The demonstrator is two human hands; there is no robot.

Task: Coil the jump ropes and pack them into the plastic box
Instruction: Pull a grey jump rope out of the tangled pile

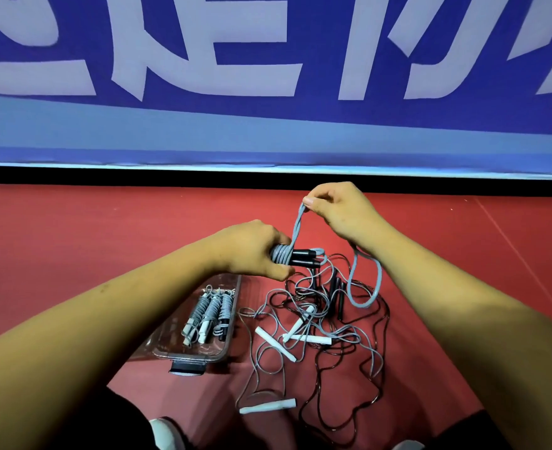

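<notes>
Left hand (251, 251) grips the grey rope (282, 254) wound round two black handles (303, 258), frame centre; its fingers hide the handles' far ends. Right hand (336, 211) pinches the rope's free loop above. Plastic box (170, 347), lower left, holds three coiled ropes (208, 315), partly behind the forearm; loose tangle (316, 326) beside it.

Bg: red matte floor (89, 238) is spreading under and around the left hand (251, 251) and right hand (339, 212). A thin seam line (511, 246) is slanting off to the right of the right hand. Beyond both hands a black strip (105, 177) is edging the floor. Above it a blue wall panel (316, 118) is filling the far view, w/ big pale characters (203, 43) up top and a lighter blue band (73, 125) lower down. Light is falling evenly, w/ soft shadows below the hands.
</notes>
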